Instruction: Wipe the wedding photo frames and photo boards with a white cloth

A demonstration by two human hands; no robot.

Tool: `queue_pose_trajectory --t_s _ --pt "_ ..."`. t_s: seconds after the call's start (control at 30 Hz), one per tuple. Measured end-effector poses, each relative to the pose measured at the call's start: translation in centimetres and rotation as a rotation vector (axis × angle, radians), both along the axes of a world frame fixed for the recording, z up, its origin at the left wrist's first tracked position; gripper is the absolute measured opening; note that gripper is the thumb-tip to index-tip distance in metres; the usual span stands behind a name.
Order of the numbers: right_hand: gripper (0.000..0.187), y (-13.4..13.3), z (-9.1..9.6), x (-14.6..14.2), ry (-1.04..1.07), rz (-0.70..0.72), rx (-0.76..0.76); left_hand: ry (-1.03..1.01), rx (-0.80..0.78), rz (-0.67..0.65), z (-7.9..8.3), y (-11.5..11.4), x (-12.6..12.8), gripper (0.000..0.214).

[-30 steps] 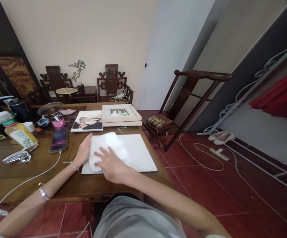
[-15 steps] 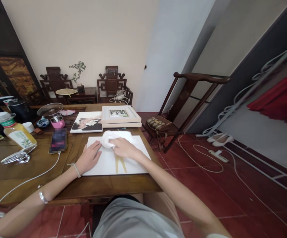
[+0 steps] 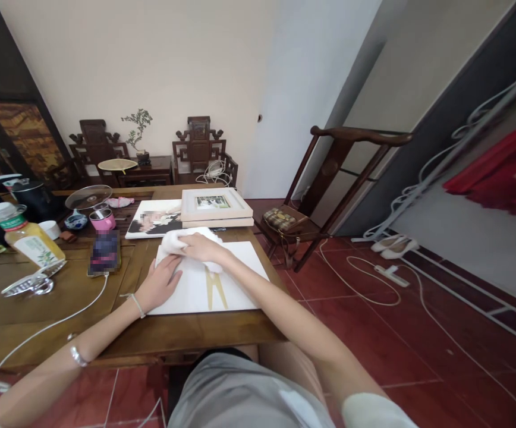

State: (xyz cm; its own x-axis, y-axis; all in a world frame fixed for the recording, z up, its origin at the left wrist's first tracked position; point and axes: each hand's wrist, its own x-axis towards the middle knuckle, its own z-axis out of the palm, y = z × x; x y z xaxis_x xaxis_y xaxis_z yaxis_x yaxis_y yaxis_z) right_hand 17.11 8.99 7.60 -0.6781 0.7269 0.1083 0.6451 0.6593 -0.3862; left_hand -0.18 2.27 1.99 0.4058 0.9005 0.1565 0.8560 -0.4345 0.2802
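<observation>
A white square board [image 3: 235, 279] with a small gold mark lies flat on the wooden table [image 3: 62, 315] in front of me. My right hand [image 3: 200, 246] presses a bunched white cloth [image 3: 173, 241] onto the board's far left corner, fingers curled over it. Fingers together, my left hand [image 3: 157, 285] lies flat on the board's left edge and holds it down.
Behind the board lie a photo print [image 3: 155, 219] and stacked white frames [image 3: 216, 208]. A phone [image 3: 105, 252] on a white cable, a bottle [image 3: 28, 238], a pink cup [image 3: 103, 219] and a small fan [image 3: 89, 196] crowd the left. A dark wooden chair [image 3: 329, 178] stands right.
My right hand carried the cloth from the board's near left up to its far edge, then left to the far corner. My left hand slid back onto the board's left edge.
</observation>
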Motion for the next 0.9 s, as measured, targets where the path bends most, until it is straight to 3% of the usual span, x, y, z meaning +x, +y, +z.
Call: queue_pose_trajectory --t_s 0.17,0.3,0.47,0.6,0.67,0.77,0.9 --pt "0.027 -0.9 -1.1 8.2 -0.046 -0.164 0.047 0.025 -0.019 0.027 -0.1 -0.1 0.0 0.044" --pt "0.031 -3.8 -3.1 13.0 -0.069 -0.269 0.107 0.042 -0.019 0.035 -0.2 -0.2 0.0 0.044" --pt "0.034 -10.5 -4.5 14.5 -0.089 -0.189 0.160 0.025 0.008 0.034 -0.3 -0.2 0.0 0.043" --pt "0.040 -16.5 -3.4 14.3 -0.054 -0.082 0.067 0.024 0.004 0.035 -0.2 -0.3 0.0 0.043" --pt "0.041 -18.2 -2.8 14.1 -0.044 -0.056 0.012 0.022 -0.001 0.032 -0.2 -0.3 0.1 0.043" --pt "0.040 -18.0 -2.7 13.9 -0.025 -0.056 -0.005 0.019 0.001 0.026 -0.2 -0.3 0.1 0.042" --pt "0.038 -13.5 -3.6 13.6 -0.027 -0.085 0.061 0.032 -0.010 0.026 -0.1 -0.3 0.1 0.043"
